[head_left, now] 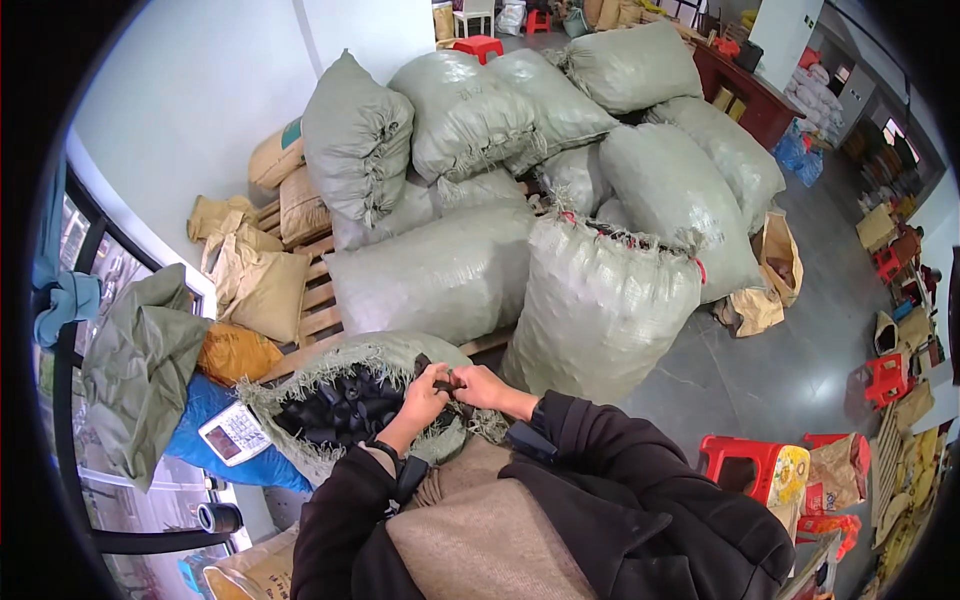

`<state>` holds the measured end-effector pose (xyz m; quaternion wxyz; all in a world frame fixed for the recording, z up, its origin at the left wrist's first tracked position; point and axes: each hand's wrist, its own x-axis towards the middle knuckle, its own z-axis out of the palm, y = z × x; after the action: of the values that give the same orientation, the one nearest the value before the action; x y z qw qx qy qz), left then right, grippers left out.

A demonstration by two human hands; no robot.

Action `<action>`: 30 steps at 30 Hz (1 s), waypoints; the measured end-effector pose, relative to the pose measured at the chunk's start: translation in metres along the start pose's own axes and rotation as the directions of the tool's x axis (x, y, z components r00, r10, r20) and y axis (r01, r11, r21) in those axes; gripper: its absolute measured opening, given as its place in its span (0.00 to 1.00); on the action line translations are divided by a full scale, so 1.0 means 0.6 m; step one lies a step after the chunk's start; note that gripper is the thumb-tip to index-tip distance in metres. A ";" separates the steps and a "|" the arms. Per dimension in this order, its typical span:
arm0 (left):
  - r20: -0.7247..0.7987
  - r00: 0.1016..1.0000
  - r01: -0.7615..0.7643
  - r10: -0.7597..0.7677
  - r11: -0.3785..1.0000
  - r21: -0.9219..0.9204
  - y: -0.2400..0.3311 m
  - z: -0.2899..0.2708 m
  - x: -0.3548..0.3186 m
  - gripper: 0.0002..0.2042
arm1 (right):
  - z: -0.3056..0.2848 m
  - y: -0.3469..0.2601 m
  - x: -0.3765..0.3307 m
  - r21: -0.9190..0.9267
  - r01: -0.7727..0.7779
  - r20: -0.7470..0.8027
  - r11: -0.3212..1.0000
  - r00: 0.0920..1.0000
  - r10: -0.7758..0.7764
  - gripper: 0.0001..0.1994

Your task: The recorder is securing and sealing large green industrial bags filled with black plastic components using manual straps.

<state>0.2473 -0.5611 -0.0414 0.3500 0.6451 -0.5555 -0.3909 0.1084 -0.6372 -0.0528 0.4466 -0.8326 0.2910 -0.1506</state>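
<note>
Both my hands meet over the mouth of an open grey woven sack (300, 375) filled with small black tube-shaped parts (345, 408). My left hand (425, 395) and my right hand (478, 385) pinch one small black part (447, 381) between their fingertips. I wear black sleeves, with a dark band on the left wrist. A brown fabric-covered surface (480, 540) lies below my arms.
Several stuffed grey sacks (600, 300) are piled on a wooden pallet (318, 300) ahead. Brown paper sacks (262, 285) lean at left. A calculator (233, 433) rests on a blue bag. Red plastic stools (745, 462) stand at right on the grey floor.
</note>
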 end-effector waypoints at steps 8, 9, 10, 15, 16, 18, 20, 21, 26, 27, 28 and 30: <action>-0.002 1.000 0.028 -0.029 0.988 -0.154 -0.007 -0.004 0.004 0.33 | 0.012 0.004 -0.007 0.566 -0.097 -0.020 0.819 0.991 0.132 0.05; -0.003 0.999 0.048 -0.050 0.982 -0.185 0.002 -0.007 0.007 0.33 | 0.012 0.008 -0.002 0.533 -0.048 -0.076 0.845 0.992 0.105 0.05; -0.005 0.997 0.068 -0.071 0.974 -0.216 0.008 -0.009 0.010 0.34 | 0.012 0.012 0.002 0.494 0.000 -0.130 0.869 0.989 0.074 0.05; 0.038 0.971 0.218 -0.235 0.815 -0.536 0.024 -0.004 0.012 0.39 | 0.006 0.007 -0.012 0.726 -0.042 -0.091 0.687 0.983 0.156 0.03; 0.031 0.972 0.212 -0.232 0.817 -0.537 0.031 -0.005 0.011 0.39 | 0.000 -0.001 -0.016 0.832 -0.145 0.014 0.535 0.971 0.241 0.02; 0.027 0.952 0.273 -0.304 0.811 -0.517 0.039 -0.006 0.010 0.39 | -0.004 -0.007 -0.014 0.863 -0.142 0.026 0.484 0.971 0.238 0.03; 0.017 0.945 0.289 -0.327 0.811 -0.508 0.041 -0.009 0.010 0.39 | -0.013 -0.023 -0.014 0.924 -0.184 0.091 0.337 0.958 0.273 0.06; 0.016 0.945 0.292 -0.326 0.822 -0.489 0.042 -0.009 0.011 0.39 | -0.016 -0.019 -0.015 0.922 -0.185 0.092 0.340 0.958 0.271 0.06; -0.025 0.926 0.328 -0.376 0.836 -0.440 0.043 -0.007 0.015 0.38 | -0.030 -0.016 -0.015 0.888 -0.327 0.257 0.323 0.936 0.242 0.10; -0.061 0.937 0.300 -0.344 0.882 -0.362 0.038 -0.005 0.015 0.38 | -0.029 -0.011 -0.014 0.885 -0.338 0.267 0.321 0.932 0.244 0.10; -0.094 0.946 0.273 -0.309 0.920 -0.280 0.032 -0.003 0.016 0.38 | -0.030 -0.007 -0.011 0.823 -0.380 0.284 0.422 0.919 0.273 0.10; -0.149 0.948 0.251 -0.282 0.947 -0.200 0.024 0.001 0.017 0.38 | -0.028 -0.001 -0.005 0.672 -0.421 0.249 0.609 0.903 0.350 0.06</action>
<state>0.2408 -0.5733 -0.0300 0.3979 0.7124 -0.3926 -0.4244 0.0977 -0.6461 -0.0427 0.7674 -0.5177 0.3611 -0.1126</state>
